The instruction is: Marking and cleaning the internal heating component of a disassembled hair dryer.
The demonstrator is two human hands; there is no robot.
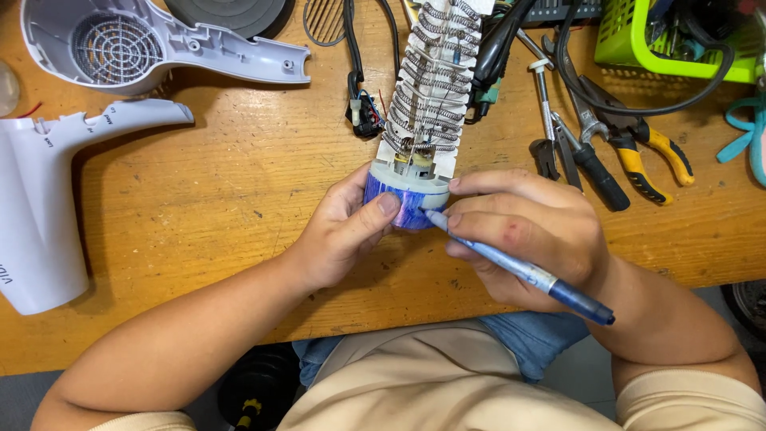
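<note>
We have the hair dryer's inner assembly (420, 120) lying near the middle of the bench (239, 199): a blue fan housing (403, 203) at our end, a small motor above it, and the coiled heating element (435, 72) running away from us. Its long axis goes from the near edge toward the far side, leaning slightly right, with the fan end pointing at us.

Our left hand (339, 235) curls around the housing, thumb pressed on its blue wall. Our right hand (527, 231) pinches a blue pen (511, 267), its tip touching the housing's rim.

We judge that the pen could slip off the curved rim if the left grip loosens, and the thin coils could bend if the assembly rolls.

Further out lie 2 grey shell halves (159, 48) on the left, pliers (638, 152) with yellow handles on the right, and a green basket (638, 48) beyond.
</note>
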